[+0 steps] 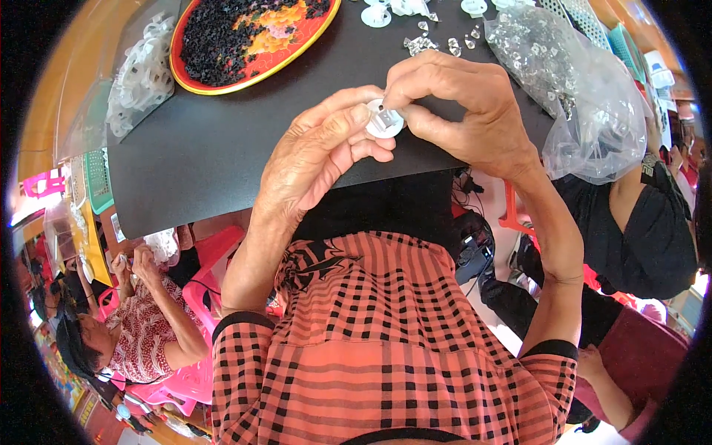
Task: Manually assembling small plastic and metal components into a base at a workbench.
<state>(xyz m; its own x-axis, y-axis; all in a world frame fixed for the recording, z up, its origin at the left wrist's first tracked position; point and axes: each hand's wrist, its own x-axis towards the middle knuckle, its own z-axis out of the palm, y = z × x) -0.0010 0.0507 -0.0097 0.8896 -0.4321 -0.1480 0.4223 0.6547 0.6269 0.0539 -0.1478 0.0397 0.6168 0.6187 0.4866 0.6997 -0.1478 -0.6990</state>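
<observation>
Between my two hands is a small round white plastic part (384,124) with a raised rectangular middle and a tiny dark piece near its upper edge. My left hand (326,144) pinches its left rim between thumb and fingers. The fingertips of my right hand (463,104) are closed at the part's upper right, by the dark piece. Whether they grip that piece or only press on it is hidden. Both hands are above the near edge of the dark table (222,148).
A red and yellow tray (285,55) of small black pieces lies far left, beside a bag of white parts (141,81). Small clear pieces (454,46) lie behind my right hand, near a plastic bag (586,104) of them. People sit on both sides, one on a pink chair (194,311).
</observation>
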